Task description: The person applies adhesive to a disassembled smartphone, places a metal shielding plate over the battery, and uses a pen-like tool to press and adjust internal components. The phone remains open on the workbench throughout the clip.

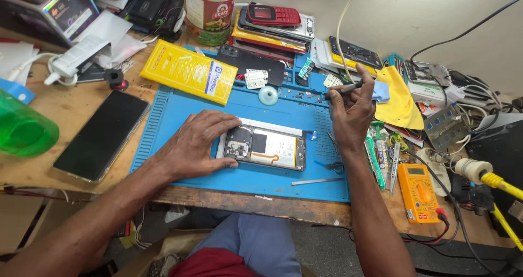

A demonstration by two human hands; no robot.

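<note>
On the table, a dark phone (102, 135) lies left of the blue mat (180, 113). The left hand (193, 146) presses the opened phone (265, 146) mid-mat, fingers spread flat. The right hand (351, 113), raised, pinches a thin tool (343, 90).

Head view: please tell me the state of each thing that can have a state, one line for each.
Opened phone: back cover off, insides exposed, flat on the blue mat.
Left hand: pressing on the phone's left end.
Right hand: raised, gripping a thin dark tool.
Black phone: screen dark, lying flat.
Red keypad phone: on top of a stack.
Orange multimeter: lying flat, leads attached.
</note>
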